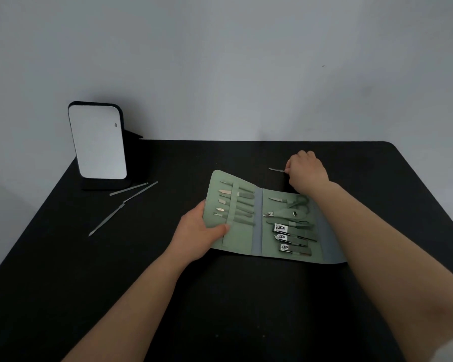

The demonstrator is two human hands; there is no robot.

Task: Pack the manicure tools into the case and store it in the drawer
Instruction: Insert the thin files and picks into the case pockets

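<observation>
The green case [259, 220] lies open flat near the middle of the black surface [63, 270], w/ most tools already in their loops: slim picks and pushers on the left panel, scissors, nippers and three clippers on the right.

The left hand [202, 231] rests on the case's left edge, thumb on top of the panel and fingers under or beside it. Prob. this is to pin the case so it doesn't slide or fold while the other hand works.

The right hand [305, 171] reaches past the far edge of the case, its grip curled and pinching the end of a thin metal tool [276, 170] that sits low over or on the surface, just beyond the case. Holding it by one end leaves the tip free to slide under a loop, a likely next step.

Three more loose tools [123, 205] lie well apart to the left, near a small standing mirror [97, 142], so packing looks partly done, approx. four pieces outstanding. No drawer in view.

The surface is matte black w/ rounded far corners, pushed against a plain pale grey wall [246, 61]. Light is dim and even. A pale sleeve or cloth shows at bottom right, too cropped to tell.
</observation>
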